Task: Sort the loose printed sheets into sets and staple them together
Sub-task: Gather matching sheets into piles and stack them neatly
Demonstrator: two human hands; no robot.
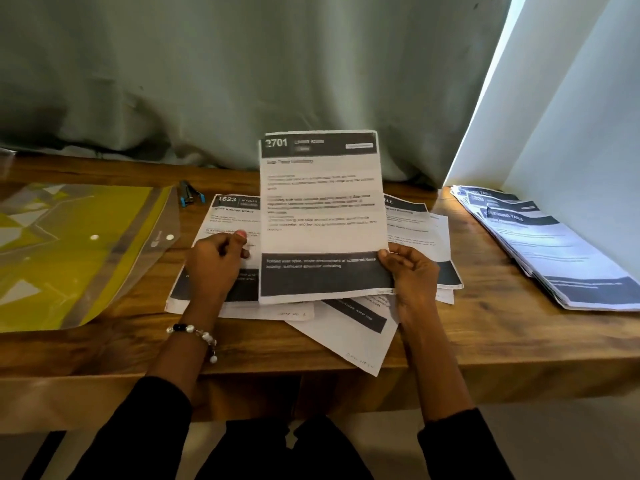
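Right hand [410, 271] pinches sheet 2701 [322, 216] upright by its lower corner, likely to read the header, while left hand [216, 261], fingers curled, rests on the loose pile [346, 327].

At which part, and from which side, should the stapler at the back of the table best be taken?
Grip the stapler across its long black body, coming from above with the left hand, which is nearer. It lies flat on the table, apart from the sheets, with both sides free. The blue end seems too small to hold.
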